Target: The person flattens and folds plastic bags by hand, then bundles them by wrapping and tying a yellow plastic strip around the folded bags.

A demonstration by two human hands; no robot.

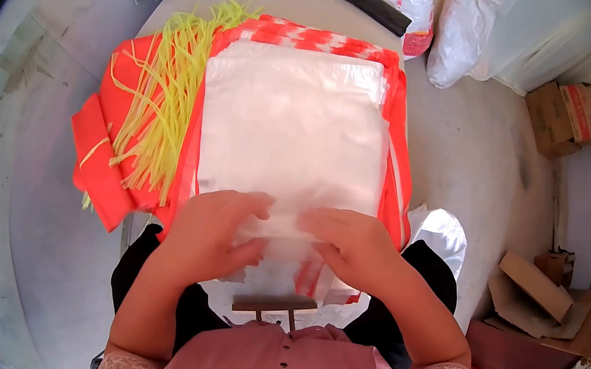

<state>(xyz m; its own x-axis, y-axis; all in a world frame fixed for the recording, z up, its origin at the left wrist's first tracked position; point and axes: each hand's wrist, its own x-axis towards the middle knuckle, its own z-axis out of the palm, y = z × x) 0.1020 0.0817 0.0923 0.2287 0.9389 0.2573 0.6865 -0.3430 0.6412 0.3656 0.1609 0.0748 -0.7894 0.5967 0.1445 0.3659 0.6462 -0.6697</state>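
A stack of thin, whitish see-through plastic bags (293, 124) lies in front of me on red-and-white striped sheets (400, 150). My left hand (220, 234) is at the near edge of the stack, its thumb and fingers apart and the fingertips blurred. Across a small gap, my right hand (355, 246) bends over the same edge, with its fingertips smeared by motion. Between the hands the plastic is blurred, so I cannot make out whether either one grips it. Below them, a red-striped piece (308, 277) shows through the hanging plastic.
Yellow strips (163, 105) lie left of the stack over red material (126, 70), near a tied red bundle (98, 161). A black roll (360, 3) rests at the table's far edge. White sacks (467, 35) stand behind; cardboard boxes (568, 117) are at right.
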